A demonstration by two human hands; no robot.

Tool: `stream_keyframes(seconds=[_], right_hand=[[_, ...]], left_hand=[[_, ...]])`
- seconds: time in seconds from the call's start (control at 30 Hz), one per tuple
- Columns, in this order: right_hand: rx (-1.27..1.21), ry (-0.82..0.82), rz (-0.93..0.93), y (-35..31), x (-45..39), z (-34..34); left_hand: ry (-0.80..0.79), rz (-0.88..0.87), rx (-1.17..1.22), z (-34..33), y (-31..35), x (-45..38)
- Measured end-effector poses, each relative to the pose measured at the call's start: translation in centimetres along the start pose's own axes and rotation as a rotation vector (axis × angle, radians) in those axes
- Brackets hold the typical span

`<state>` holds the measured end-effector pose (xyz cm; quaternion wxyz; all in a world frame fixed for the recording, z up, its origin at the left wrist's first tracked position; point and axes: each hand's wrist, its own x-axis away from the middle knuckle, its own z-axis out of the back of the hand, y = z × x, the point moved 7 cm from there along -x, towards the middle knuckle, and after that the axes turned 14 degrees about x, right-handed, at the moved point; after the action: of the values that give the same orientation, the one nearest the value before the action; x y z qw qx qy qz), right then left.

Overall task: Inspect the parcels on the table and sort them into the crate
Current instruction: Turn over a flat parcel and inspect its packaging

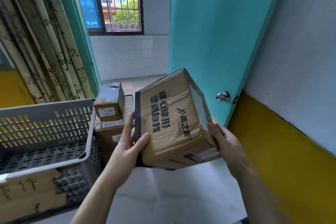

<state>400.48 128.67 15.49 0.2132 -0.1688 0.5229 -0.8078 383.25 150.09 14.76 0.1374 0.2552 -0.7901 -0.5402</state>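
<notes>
A brown cardboard parcel [172,120] with black printed characters and black tape is held tilted above the white table [172,196]. My left hand [129,143] grips its near left edge, thumb on the printed face. My right hand [227,143] holds its right side, fingers partly hidden behind the box. A grey perforated crate [45,132] stands at the left, with a cardboard sign on its front wall. Between crate and held parcel, a small box [109,103] sits on top of a larger labelled parcel [111,132].
A teal door [218,32] with a metal knob [223,95] stands open behind the parcel. A white and yellow wall [291,114] runs along the right of the table. Floral curtains [45,42] hang behind the crate.
</notes>
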Motion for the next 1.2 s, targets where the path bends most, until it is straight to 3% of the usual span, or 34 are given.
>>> stream_keyframes(seconds=[0.23,0.33,0.5,0.73,1.2], right_hand=[[-0.042,0.175,-0.007,0.5,-1.9,6.4],[-0.012,0.225,0.016,0.4,-2.4,9.3],[0.15,0.385,-0.018,2.3,-3.7,14.7],[0.259,0.481,-0.129,7.4,-6.4,19.6],[0.494,0.309,-0.266,16.5,-11.9,19.9]], left_hand=[[-0.064,0.045,-0.536,-7.5,-1.5,-3.7],[-0.128,0.068,-0.638,-11.1,-2.8,-5.3],[-0.28,0.1,-0.48,-16.4,-6.0,-7.7],[-0.311,0.267,-0.249,-21.4,-11.1,-9.1],[-0.179,0.603,-0.191,-21.3,-24.5,-10.5]])
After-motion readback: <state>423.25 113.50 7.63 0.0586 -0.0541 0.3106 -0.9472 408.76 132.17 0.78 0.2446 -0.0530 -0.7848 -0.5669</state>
